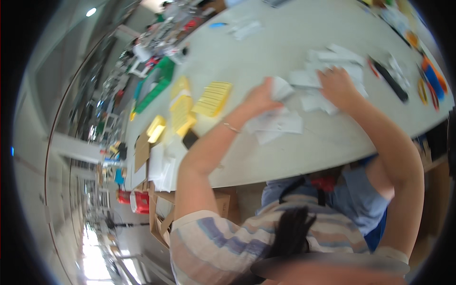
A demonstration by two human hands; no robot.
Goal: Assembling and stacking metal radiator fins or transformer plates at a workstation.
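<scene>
My left hand (261, 99) is closed on a few white paper slips (282, 89), which stick out past the fingers to the right. Below that hand, more loose white slips (280, 123) lie overlapping on the table. Over to the right, my right hand (338, 89) rests on a spread pile of white slips (337, 58). Its fingers are apart and touch the paper; the undersides of the fingertips are hidden. Blur hides the fine detail of the slips.
Yellow lined packs (213, 99) and a dark phone-like object (190, 139) lie left on the white table (237, 166). At the right are a black-handled tool (390, 80) and orange-and-blue tools (433, 78). A green frame (154, 85) stands at the left edge, a cardboard box (164, 218) below.
</scene>
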